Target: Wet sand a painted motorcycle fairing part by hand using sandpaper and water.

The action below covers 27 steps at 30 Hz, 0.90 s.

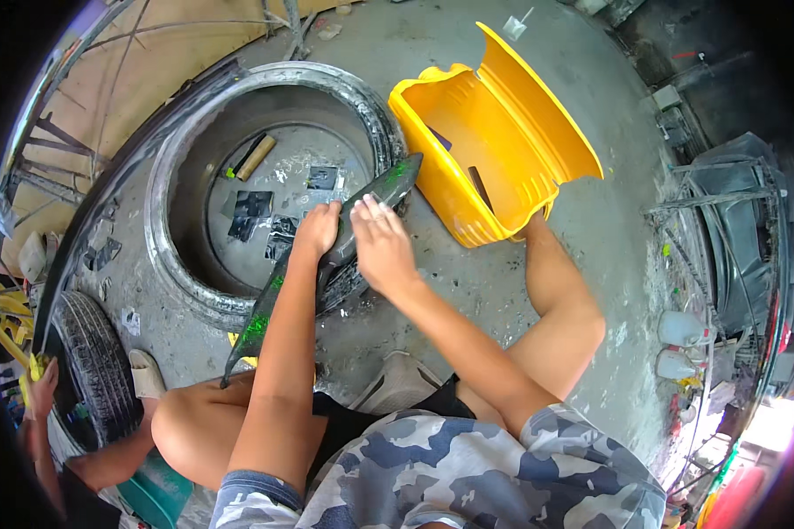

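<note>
While the rubber strip [326, 264] lay slanted across the rim of the tyre [185, 264], the left hand [318, 229] gripped its middle and the right hand [381, 242] pressed flat beside it. The strip was dark, narrow, and smeared green at both ends.

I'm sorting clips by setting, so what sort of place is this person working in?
Probably a tyre repair workshop with a concrete floor. Both hands, left and right, press a long dark rubber strip over a large tyre lying flat; a smaller tyre lies nearby.
</note>
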Tool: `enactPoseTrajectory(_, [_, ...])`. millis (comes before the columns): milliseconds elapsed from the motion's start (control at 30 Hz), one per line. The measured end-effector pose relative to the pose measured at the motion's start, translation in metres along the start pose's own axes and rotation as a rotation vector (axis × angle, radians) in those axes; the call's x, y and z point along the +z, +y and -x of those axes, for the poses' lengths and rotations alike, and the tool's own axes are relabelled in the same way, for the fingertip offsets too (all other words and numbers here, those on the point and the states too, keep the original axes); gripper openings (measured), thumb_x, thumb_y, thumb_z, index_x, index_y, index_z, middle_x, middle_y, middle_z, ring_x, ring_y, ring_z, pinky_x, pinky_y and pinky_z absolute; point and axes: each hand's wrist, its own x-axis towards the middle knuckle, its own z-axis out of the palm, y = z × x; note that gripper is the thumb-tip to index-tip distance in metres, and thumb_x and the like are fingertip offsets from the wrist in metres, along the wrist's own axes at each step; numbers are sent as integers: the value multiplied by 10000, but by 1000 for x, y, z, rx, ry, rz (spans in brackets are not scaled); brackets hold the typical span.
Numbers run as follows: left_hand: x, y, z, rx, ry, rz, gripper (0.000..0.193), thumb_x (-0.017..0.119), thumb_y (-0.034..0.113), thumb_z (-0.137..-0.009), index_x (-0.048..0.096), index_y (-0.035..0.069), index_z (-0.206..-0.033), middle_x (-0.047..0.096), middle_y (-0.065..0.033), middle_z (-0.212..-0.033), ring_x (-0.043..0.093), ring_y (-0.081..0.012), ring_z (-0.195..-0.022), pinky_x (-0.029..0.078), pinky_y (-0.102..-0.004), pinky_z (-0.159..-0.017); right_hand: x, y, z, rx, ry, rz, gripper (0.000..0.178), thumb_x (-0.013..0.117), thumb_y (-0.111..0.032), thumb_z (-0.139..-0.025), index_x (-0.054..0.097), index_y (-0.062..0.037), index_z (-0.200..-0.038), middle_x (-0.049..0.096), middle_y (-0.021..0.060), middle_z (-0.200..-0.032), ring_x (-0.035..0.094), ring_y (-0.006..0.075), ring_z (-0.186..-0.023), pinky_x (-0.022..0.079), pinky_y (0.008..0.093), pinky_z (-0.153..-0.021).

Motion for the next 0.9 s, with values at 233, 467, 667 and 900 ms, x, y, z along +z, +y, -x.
enactPoseTrajectory(233, [-22, 51, 15, -94, 144, 74, 557, 317, 433, -978, 637, -7, -1098, 587, -318, -1124, 546, -453, -1085, 405, -498, -958, 6, -2, -20, 314, 42, -88, 342, 410, -89, -904, 568, 98, -1143, 555, 302, -1227, 514, 416, -1185, 368, 469, -1046])
enactPoseTrajectory(467, [-20, 51, 24, -86, 146, 41, 496, 328, 374, -986, 654, 7, -1056, 617, -300, -1066, 577, -450, -1030, 449, -506, -912, -2, 23, -21, 190, -15, 36, 287, 431, -64, -900, 573, 76, -1106, 590, 275, -1124, 541, 406, -1090, 430, 459, -953])
enactPoseTrajectory(667, [0, 21, 6, 222, 456, 203, 307, 425, 242, -975, 533, -38, -912, 583, -301, -919, 543, -495, -907, 418, -536, -802, 28, -58, 48, -31, -11, -126, 275, 434, -21, -856, 600, 40, -1067, 602, 260, -1145, 536, 396, -1143, 378, 466, -1039])
enactPoseTrajectory(900, [3, 48, 3, 355, 438, 182, 163, 469, 130, -939, 534, -19, -930, 557, -257, -915, 536, -451, -907, 428, -513, -816, 11, 21, -20, 215, 109, 95, 315, 465, -25, -832, 574, 82, -1107, 572, 269, -1185, 536, 417, -1111, 405, 485, -966])
